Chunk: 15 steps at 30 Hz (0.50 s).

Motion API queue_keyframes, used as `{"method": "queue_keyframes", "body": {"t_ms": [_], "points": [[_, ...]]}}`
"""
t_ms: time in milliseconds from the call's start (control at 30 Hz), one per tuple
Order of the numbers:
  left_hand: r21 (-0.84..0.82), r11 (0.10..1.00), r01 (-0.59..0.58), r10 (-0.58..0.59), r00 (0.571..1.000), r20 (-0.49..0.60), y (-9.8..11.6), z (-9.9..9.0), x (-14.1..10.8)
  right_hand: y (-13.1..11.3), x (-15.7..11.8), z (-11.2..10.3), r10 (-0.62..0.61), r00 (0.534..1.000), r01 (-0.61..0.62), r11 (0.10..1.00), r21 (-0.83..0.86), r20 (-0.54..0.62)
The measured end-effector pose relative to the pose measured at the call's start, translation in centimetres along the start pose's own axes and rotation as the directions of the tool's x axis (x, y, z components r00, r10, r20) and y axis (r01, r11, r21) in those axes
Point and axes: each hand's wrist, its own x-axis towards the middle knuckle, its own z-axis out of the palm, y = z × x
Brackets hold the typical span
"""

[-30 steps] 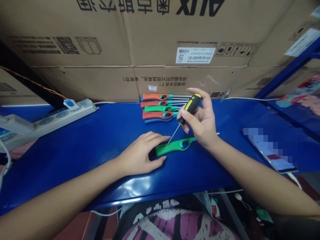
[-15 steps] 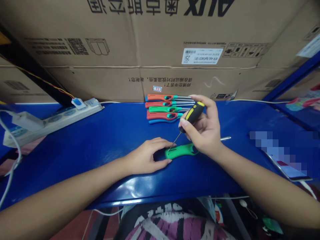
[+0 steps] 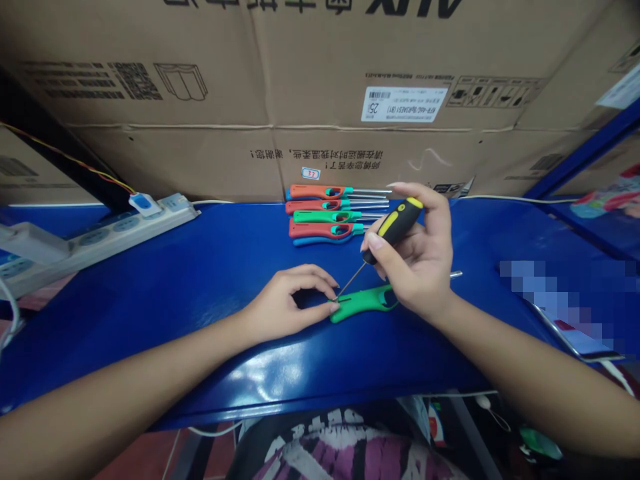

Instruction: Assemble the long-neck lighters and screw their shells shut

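A green long-nosed gas lighter [image 3: 363, 304] lies flat on the blue tabletop [image 3: 240, 293], its metal nozzle pointing right, partly behind my right hand. My right hand [image 3: 417, 257] grips a black and yellow screwdriver [image 3: 400, 223] by its handle. The thin shaft slants down left to the lighter's butt end. There my left hand [image 3: 285, 303] brings thumb and forefinger together around the screwdriver's tip; anything tiny pinched between them is too small to make out. The thumb touches or nearly touches the lighter's end.
Several red, orange, green and blue lighters [image 3: 320, 230] lie in a stack at the back, before a large cardboard box [image 3: 320, 67]. A white power strip [image 3: 115, 233] with plugs sits at left. On the right lies a phone [image 3: 570, 327] with a cable.
My left hand has drawn its fingers from alongside the lighter to a pinch at the screwdriver's tip. The tip has shifted to the lighter's upper end edge, and my right hand has moved slightly right.
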Motion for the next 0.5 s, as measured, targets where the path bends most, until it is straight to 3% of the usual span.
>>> {"method": "queue_keyframes", "body": {"t_ms": [333,500], "points": [[-0.016,1.0,-0.01,0.01,1.0,0.004,0.0,0.0,0.0,0.3,-0.1,0.0,-0.015,0.999,0.015,1.0,-0.009,0.036],[-0.014,1.0,-0.018,0.018,0.999,0.032,-0.2,0.1,-0.1,1.1,0.1,0.0,-0.204,0.972,0.209,0.978,-0.028,0.12]]}}
